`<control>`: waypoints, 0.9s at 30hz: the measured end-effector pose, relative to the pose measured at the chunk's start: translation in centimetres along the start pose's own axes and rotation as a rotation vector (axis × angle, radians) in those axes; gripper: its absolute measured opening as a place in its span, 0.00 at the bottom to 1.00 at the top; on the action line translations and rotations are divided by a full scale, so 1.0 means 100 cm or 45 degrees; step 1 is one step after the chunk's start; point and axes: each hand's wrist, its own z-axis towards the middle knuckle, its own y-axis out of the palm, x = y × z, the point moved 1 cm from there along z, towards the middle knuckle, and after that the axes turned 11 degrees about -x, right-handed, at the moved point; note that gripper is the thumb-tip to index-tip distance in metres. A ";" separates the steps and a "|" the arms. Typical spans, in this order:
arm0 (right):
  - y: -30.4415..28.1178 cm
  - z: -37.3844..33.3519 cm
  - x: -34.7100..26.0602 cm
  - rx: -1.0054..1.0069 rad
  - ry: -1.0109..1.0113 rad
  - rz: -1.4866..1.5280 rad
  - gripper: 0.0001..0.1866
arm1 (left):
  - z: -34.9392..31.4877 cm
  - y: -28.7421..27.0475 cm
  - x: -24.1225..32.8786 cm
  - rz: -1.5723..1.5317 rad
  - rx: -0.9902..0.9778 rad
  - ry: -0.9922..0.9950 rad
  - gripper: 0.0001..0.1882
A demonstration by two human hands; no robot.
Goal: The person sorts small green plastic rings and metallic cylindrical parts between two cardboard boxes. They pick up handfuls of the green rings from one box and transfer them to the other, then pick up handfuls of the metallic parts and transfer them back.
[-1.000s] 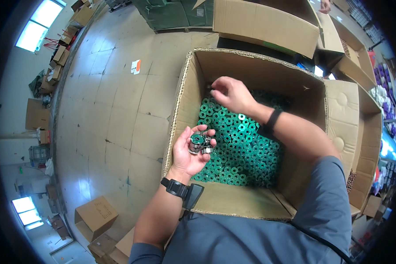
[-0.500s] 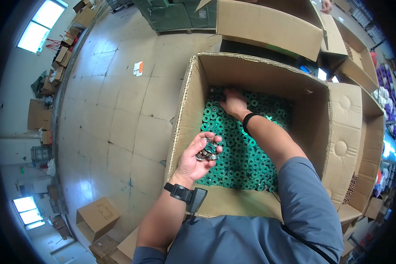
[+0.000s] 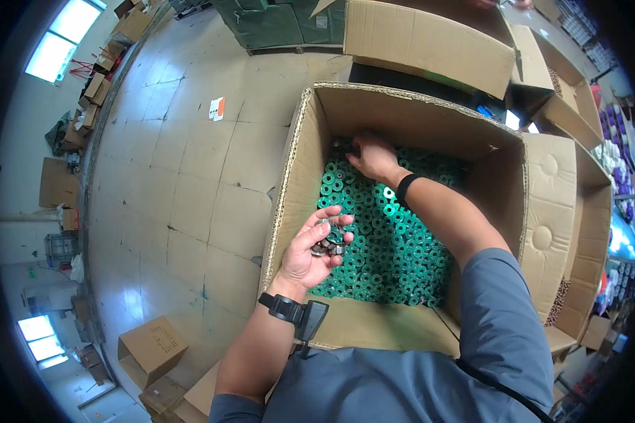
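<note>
In my left hand (image 3: 305, 248), several small ring-shaped bearings (image 3: 329, 240) with metal sides and green faces sit in the curled fingers, over the near left part of a deep cardboard box (image 3: 418, 106). A layer of the same green-faced bearings (image 3: 388, 240) covers the inside of the box. My right hand (image 3: 375, 158) is down in the far left corner of this layer. Its fingers are bent together at the bearings, beside a dark patch by the box wall; what they grip is hidden.
An open carton (image 3: 430, 35) stands beyond the box, near a green covered stack (image 3: 282, 27). More cartons (image 3: 571, 211) line the right side. On the left lies a tiled floor (image 3: 183, 183) with an empty carton (image 3: 154, 349). Part of another person's hand shows at the top right.
My right hand has shifted slightly left in the far corner, its fingers drawn closer together. My left hand still holds its bearings in nearly the same place.
</note>
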 end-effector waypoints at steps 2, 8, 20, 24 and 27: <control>-0.008 0.001 0.000 0.023 -0.010 0.022 0.25 | -0.001 0.003 0.000 0.000 -0.001 -0.002 0.21; 0.029 0.018 -0.008 0.115 0.305 0.102 0.25 | -0.002 -0.001 -0.001 0.040 0.025 -0.015 0.21; 0.037 0.033 -0.002 0.122 0.199 0.100 0.24 | -0.001 -0.001 0.001 0.106 -0.004 -0.026 0.25; -0.010 0.009 -0.011 0.058 -0.195 0.257 0.25 | 0.001 0.006 0.003 0.132 -0.005 -0.028 0.29; -0.083 -0.043 -0.055 -0.213 -0.350 0.470 0.23 | 0.001 0.006 0.002 0.084 -0.003 -0.012 0.31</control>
